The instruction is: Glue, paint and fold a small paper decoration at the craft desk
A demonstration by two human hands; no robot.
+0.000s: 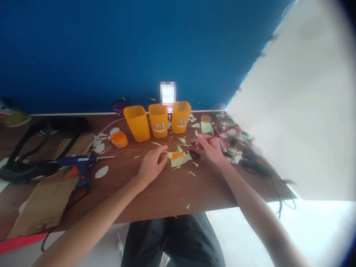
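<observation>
My right hand [210,149] grips a slim red paintbrush [226,131], its handle slanting up to the right. The brush tip meets an orange-painted patch on a small pale green piece of paper [185,160]. At the paper's left edge is my left hand [151,164], fingers curled together; whether they pinch the paper is hidden. Black-handled scissors [194,154] lie partly under my right hand. Behind stand a plain yellow cup [138,125] and two yellow cups with smiling faces, the middle cup [159,128] and the right cup [180,122]. An open orange paint jar [119,140] sits to the left.
A blue glue gun [80,165] rests on cardboard [47,202] at the left, near a black strapped object [36,144]. White cutouts [101,172] and paper scraps are scattered about. Clutter and a dark corded tool [257,163] line the right side. A blue wall rises behind.
</observation>
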